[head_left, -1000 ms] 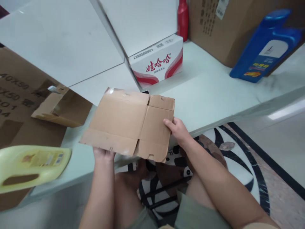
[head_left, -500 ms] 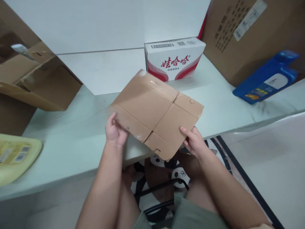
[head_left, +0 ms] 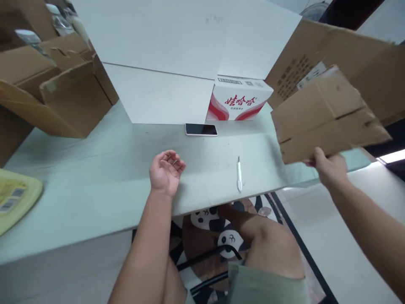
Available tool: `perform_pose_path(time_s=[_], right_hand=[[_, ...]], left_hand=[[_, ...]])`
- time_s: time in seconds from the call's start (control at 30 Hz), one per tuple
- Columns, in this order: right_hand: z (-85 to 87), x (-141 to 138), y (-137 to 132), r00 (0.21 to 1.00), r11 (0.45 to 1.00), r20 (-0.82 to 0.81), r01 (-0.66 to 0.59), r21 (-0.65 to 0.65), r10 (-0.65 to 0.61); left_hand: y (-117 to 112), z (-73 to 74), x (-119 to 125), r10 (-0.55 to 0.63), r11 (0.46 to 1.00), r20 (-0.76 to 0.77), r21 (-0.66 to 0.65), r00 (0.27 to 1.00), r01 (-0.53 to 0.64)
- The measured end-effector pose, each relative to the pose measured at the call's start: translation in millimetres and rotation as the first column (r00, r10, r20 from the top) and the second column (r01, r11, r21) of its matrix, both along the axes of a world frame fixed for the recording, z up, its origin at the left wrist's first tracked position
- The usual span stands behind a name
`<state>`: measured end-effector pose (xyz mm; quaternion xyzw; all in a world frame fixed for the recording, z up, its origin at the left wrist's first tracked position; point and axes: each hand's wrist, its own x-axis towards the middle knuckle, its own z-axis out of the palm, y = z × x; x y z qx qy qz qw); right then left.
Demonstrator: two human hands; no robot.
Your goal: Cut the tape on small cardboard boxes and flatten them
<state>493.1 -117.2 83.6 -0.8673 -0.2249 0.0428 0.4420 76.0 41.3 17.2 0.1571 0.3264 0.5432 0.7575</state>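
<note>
A flat, folded cardboard piece is raised over the right part of the table, and my right hand grips its lower edge with the thumb on the near face. The rest of those fingers are mostly behind it. My left hand is palm up above the table, fingers loosely curled and apart, with nothing in it. Between the hands a white craft knife lies on the table, its thin tip pointing away from me. Farther back lies a phone with a dark screen.
A white and red carton stands at the back beside a white panel. At left is an open cardboard box near clear bottles, with a yellow container in front. A large cardboard box stands back right on the pale green table.
My left hand has let go of the cardboard. My right hand has carried it up and to the right, and the view has shifted. The knife and phone now show on the table.
</note>
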Motion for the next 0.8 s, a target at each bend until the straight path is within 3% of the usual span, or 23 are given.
perform_pose_path(time_s=[0.1, 0.17, 0.23, 0.33, 0.47, 0.57, 0.67, 0.8], right_hand=[[12.6, 21, 63, 0.998, 0.999, -0.053, -0.043, 0.008, 0.043], [8.7, 23, 92, 0.991, 0.996, -0.105, -0.085, -0.039, 0.080], [-2.5, 14, 104, 0.977, 0.981, -0.151, -0.164, -0.103, 0.148], [-21.7, -13, 97, 0.934, 0.923, -0.209, -0.331, -0.196, 0.291], [-31.8, -56, 81, 0.856, 0.803, -0.246, -0.514, -0.303, 0.455], [-28.2, -94, 89, 0.781, 0.701, -0.214, -0.622, -0.348, 0.587], [-24.6, -146, 117, 0.651, 0.573, -0.154, -0.738, -0.356, 0.743], [-25.5, -241, 172, 0.392, 0.357, -0.048, -0.877, -0.321, 0.919]], left_hand=[[2, -0.4, -1, -0.005, 1.000, 0.006, 0.010, 1.000, 0.004], [4, -0.4, -2, 0.004, 1.000, 0.011, 0.013, 1.000, -0.004], [5, 0.0, -4, 0.017, 1.000, 0.026, 0.020, 1.000, -0.018], [6, 1.4, -8, 0.025, 0.999, 0.055, 0.031, 0.998, -0.027], [2, 5.1, -17, 0.026, 0.999, 0.096, 0.020, 0.995, -0.028], [-3, 8.4, -29, 0.061, 0.998, 0.121, 0.000, 0.991, -0.061], [-8, 10.3, -45, 0.126, 0.992, 0.156, -0.035, 0.980, -0.122], [-12, 9.6, -69, 0.223, 0.974, 0.192, -0.081, 0.956, -0.211]])
